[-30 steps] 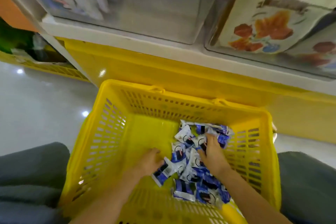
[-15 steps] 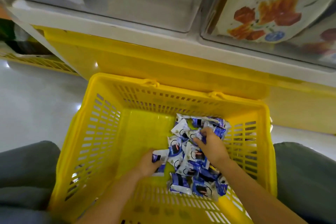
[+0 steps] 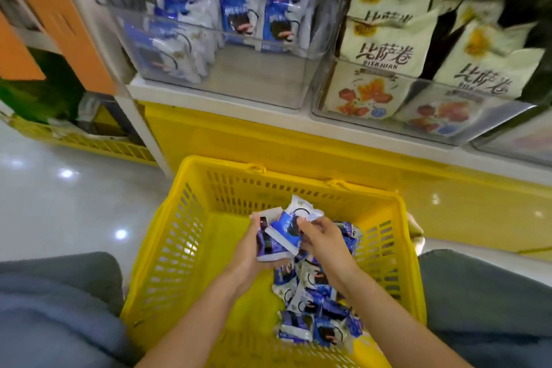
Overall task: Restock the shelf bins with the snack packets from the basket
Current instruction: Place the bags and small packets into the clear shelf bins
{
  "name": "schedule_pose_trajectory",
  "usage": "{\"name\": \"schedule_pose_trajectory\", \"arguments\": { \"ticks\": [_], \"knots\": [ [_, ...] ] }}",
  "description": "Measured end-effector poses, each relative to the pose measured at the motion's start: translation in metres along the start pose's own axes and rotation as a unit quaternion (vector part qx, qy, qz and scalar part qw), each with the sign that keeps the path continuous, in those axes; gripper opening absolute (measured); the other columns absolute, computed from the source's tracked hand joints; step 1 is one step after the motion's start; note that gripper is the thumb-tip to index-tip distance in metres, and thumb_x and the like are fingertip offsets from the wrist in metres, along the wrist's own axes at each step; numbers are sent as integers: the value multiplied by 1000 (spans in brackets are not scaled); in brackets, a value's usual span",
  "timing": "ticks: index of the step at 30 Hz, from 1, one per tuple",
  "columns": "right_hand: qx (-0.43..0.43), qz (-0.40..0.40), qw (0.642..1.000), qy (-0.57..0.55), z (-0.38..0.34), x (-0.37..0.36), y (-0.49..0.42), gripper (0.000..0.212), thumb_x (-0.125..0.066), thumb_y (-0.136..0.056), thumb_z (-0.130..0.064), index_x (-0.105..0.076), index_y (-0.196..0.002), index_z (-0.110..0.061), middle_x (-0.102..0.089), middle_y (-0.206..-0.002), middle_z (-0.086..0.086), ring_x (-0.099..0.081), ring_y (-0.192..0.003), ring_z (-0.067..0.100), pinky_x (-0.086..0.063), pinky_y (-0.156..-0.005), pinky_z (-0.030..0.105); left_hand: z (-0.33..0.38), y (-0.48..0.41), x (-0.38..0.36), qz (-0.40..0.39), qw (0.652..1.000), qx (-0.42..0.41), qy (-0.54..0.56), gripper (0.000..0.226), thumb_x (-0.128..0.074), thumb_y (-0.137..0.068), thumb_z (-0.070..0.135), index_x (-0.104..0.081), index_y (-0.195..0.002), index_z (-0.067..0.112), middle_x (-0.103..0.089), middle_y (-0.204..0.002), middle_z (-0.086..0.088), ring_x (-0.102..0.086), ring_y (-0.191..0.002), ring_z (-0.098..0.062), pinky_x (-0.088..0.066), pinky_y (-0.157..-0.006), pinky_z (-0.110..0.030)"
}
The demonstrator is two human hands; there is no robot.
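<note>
legs: 2 grey trouser legs (image 3: 59, 302), one either side of the basket, closest to cam.
basket: 1 yellow basket (image 3: 176, 248) on the floor (image 3: 74, 212) btwn the knees, slotted walls.
loose pile: snack packets (image 3: 310, 308) heaped in the basket's right half, blue/white. A dozen+ prob, but they overlap too much for an exact count.
left hand: left hand (image 3: 249, 251) has fingers curled round a small stack, the held packets (image 3: 282, 228), just above the pile.
right hand: right hand (image 3: 324, 240) pinches the top packet of that same stack, squaring it up by the look of it.
held count: 3 at least, maybe 4, edges hidden.
handling: looks light, crinkly film, soft w/ something breakable inside imo. Slippery when stacked, so grip across the flat faces, not the sealed ends, and don't crush.
shelf: white shelf edge (image 3: 268, 116) right behind the basket.
target: clear bin (image 3: 254, 81) w/ matching blue packs (image 3: 239, 15) along its back and left side. Likely where these go.
others: second bin (image 3: 433, 81) to the right w/ cream packs (image 3: 385, 48), 5ish visible. A 3rd bin (image 3: 513, 143) just peeks in at far right.
</note>
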State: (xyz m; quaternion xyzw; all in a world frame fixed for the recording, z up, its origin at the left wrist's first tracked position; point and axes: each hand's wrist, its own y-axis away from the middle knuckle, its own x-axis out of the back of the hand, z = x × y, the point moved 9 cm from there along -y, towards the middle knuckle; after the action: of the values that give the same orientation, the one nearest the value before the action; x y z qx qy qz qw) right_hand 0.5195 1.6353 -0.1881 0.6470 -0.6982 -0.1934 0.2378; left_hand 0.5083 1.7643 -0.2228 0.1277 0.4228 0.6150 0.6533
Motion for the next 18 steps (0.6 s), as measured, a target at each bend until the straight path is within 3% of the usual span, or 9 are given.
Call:
{"name": "schedule_pose_trajectory", "arguments": {
  "ticks": [2, 4, 8, 10, 12, 14, 18],
  "knots": [
    [16, -4, 1000, -10, -13, 1, 7, 24, -60, -90, -31, -50, -98, -10, -59, -83, -1, -64, -69, 0, -53, -62, 16, 20, 11, -6, -5, 998, -61, 1, 41, -45, -86, 50, -60, -109, 21, -74, -93, -1, -71, -80, -18, -56, -56, -31],
    [26, -20, 999, 25, -26, 1, 15, 27, -62, -88, -35, -50, -100, -14, -63, -91, -2, -65, -76, 0, -52, -61, 13, 39, 23, -6, 14, 991, -124, -48, 34, -60, -85, 32, -55, -115, 19, -71, -102, -2, -70, -82, -13, -55, -57, -27],
    [72, -52, 986, 140, -55, 2, 29, 20, -70, -83, -30, -58, -94, -18, -68, -96, 3, -67, -80, 5, -50, -61, 14, 82, 45, -6, 21, 965, -227, -131, 27, -64, -85, 8, -51, -101, 25, -67, -96, 3, -68, -71, -1, -52, -52, -19],
    [124, -39, 977, 171, -76, 6, 37, 22, -74, -79, -21, -58, -94, -20, -68, -94, -2, -65, -85, 9, -51, -66, 12, 106, 58, -14, -8, 943, -272, -190, 31, -66, -83, 6, -51, -99, 28, -67, -97, 7, -67, -78, -2, -53, -58, -20],
    [189, -39, 962, 192, -99, 2, 47, 28, -76, -76, -15, -58, -97, -23, -66, -96, -9, -63, -89, 2, -49, -71, 9, 129, 71, -21, -24, 920, -306, -243, 34, -69, -80, 8, -51, -98, 30, -66, -97, 13, -66, -85, -1, -53, -68, -19],
    [235, -45, 949, 204, -118, -5, 60, 29, -76, -76, -19, -59, -99, -26, -68, -96, -12, -64, -90, -2, -50, -73, 11, 151, 85, -26, -36, 904, -329, -271, 35, -71, -78, 9, -52, -97, 31, -65, -97, 17, -65, -84, 4, -52, -69, -15],
    [285, -62, 934, 205, -151, -20, 81, 24, -72, -77, -32, -59, -97, -33, -71, -84, -15, -67, -75, 1, -52, -63, 16, 192, 114, -30, -43, 869, -370, -326, 38, -73, -77, 16, -49, -101, 33, -63, -98, 19, -63, -85, 9, -50, -67, -11]
  ]
}}
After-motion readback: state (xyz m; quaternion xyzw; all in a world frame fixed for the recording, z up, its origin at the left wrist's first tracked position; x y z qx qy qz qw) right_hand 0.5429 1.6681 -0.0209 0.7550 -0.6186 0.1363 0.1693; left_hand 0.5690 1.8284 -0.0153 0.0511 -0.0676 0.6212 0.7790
